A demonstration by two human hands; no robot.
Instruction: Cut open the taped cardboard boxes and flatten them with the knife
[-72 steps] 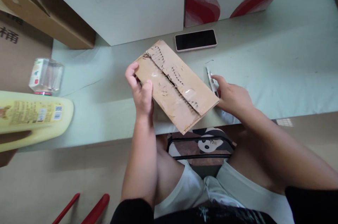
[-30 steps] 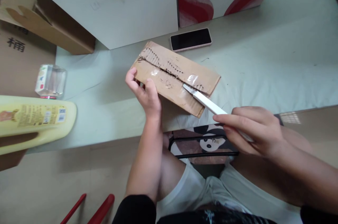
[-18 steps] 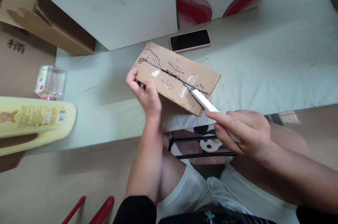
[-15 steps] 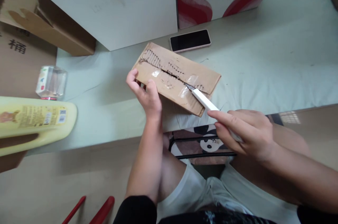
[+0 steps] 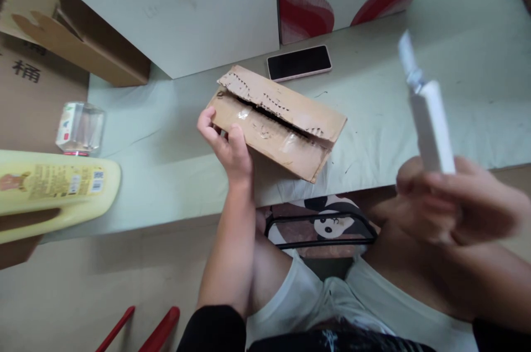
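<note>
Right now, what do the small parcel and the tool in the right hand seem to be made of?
The parcel: brown corrugated cardboard, matte, fluting visible along its torn seam, with glossy clear tape patches. The tool: a smooth white handle, probably plastic; its blurred tip looks like a metal blade.

The left hand [image 5: 226, 141] grips the near-left corner of a flat cardboard box [image 5: 280, 122] whose taped seam gapes open. The right hand [image 5: 452, 205], blurred and raised well right of the box, holds a white utility knife [image 5: 427, 117] upright. A phone [image 5: 299, 62] lies just beyond the box.
</note>
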